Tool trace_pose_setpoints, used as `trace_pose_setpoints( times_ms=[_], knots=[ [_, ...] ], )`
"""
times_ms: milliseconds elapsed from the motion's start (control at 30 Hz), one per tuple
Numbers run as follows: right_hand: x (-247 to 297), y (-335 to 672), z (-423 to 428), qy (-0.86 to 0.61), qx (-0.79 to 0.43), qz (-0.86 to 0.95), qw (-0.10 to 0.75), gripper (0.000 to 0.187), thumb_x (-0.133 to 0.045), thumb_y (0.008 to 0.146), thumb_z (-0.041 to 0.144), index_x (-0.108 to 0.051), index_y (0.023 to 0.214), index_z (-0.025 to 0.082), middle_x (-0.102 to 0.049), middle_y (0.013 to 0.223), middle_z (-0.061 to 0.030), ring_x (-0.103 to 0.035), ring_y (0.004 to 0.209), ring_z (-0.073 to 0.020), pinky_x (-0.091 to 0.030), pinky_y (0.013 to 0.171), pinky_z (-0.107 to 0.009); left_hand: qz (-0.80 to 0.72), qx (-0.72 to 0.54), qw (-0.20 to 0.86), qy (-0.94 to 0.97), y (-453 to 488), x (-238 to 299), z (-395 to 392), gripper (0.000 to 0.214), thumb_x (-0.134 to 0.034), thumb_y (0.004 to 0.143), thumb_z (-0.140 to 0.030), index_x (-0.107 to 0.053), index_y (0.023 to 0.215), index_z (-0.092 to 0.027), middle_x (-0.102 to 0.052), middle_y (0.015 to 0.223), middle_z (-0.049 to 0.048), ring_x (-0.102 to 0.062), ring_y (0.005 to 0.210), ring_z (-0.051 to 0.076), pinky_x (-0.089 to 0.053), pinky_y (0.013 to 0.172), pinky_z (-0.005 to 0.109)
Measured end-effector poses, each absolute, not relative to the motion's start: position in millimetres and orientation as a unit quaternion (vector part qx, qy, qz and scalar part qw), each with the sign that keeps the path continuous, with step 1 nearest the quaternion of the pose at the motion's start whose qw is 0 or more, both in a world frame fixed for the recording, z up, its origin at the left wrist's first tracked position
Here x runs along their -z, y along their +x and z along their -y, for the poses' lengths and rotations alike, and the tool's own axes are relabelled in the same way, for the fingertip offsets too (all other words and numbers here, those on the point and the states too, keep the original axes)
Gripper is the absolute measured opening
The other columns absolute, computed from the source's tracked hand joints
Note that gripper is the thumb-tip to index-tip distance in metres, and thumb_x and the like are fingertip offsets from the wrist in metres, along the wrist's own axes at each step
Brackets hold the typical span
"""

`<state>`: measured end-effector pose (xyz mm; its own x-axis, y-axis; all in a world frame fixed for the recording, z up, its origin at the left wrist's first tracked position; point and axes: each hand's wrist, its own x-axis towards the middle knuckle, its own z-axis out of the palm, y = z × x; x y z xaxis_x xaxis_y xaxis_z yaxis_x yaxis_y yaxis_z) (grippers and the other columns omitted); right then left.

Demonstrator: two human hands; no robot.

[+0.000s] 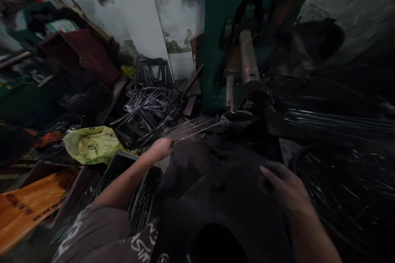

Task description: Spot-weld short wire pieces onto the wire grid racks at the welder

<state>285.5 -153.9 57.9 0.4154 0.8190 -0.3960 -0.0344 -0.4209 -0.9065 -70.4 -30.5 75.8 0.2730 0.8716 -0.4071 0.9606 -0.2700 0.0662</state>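
My left hand (162, 148) is closed around the near end of a thin metal rod (196, 133), left of the dark cloth over my lap (216, 185). From the fist the rod runs right toward a dark bucket (243, 116) below the green machine (216, 49). Several fainter thin lines lie beside it, too blurred to tell apart. My right hand (285, 185) is at the right side of the dark cloth, its thumb pointing left. Shadow and blur hide its other fingers, so I cannot tell whether it holds anything.
Bent wire frames (151, 104) are heaped on the floor ahead. A yellow sack (92, 146) and an orange sack (33, 201) lie at left, near trays of rods (143, 205). Metal shafts (248, 57) jut from the machine. A dark tub of metal pieces (342, 189) stands at right.
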Motion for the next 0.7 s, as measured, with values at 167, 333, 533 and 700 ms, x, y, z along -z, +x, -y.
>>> trace_pose_setpoints(
  times_ms=[167,333,533,700],
  knots=[
    [-49.7,213.4,69.6,-0.582,-0.542,0.260,0.548,0.051,-0.079,0.045,0.043,-0.053,0.081,0.019,-0.058,0.059,0.0015,-0.055,0.049,-0.0148,-0.049,0.046,-0.030,-0.574,0.134,0.184,0.787,-71.1,-89.7,35.4,0.033,-0.042,0.090,-0.037,-0.067,0.088,-0.015,-0.070,0.081,0.0084,-0.064,0.076,0.016,-0.045,0.071,0.022],
    [-33.9,191.7,39.9,-0.564,-0.504,0.254,0.602,0.048,-0.079,0.050,0.040,-0.048,0.079,0.020,-0.055,0.066,0.0039,-0.055,0.058,-0.0131,-0.052,0.052,-0.029,-0.533,0.098,0.229,0.809,-54.5,-92.8,23.3,0.032,-0.044,0.089,-0.036,-0.068,0.089,-0.015,-0.068,0.073,0.0059,-0.062,0.068,0.014,-0.044,0.066,0.021],
    [-21.5,203.6,36.5,-0.550,-0.466,0.271,0.638,0.041,-0.076,0.056,0.035,-0.046,0.078,0.020,-0.052,0.067,0.0061,-0.055,0.061,-0.0117,-0.053,0.062,-0.031,-0.523,0.117,0.204,0.819,-39.2,-94.5,9.0,0.035,-0.042,0.090,-0.039,-0.069,0.090,-0.015,-0.070,0.081,0.0097,-0.065,0.080,0.019,-0.046,0.071,0.024],
    [-17.7,206.9,25.9,-0.553,-0.444,0.268,0.652,0.040,-0.074,0.058,0.033,-0.044,0.080,0.021,-0.052,0.065,0.0069,-0.055,0.059,-0.0119,-0.050,0.061,-0.029,-0.526,0.137,0.184,0.819,-35.2,-99.5,5.9,0.036,-0.042,0.090,-0.041,-0.068,0.094,-0.017,-0.070,0.086,0.0108,-0.066,0.084,0.021,-0.047,0.074,0.026]
  ],
)
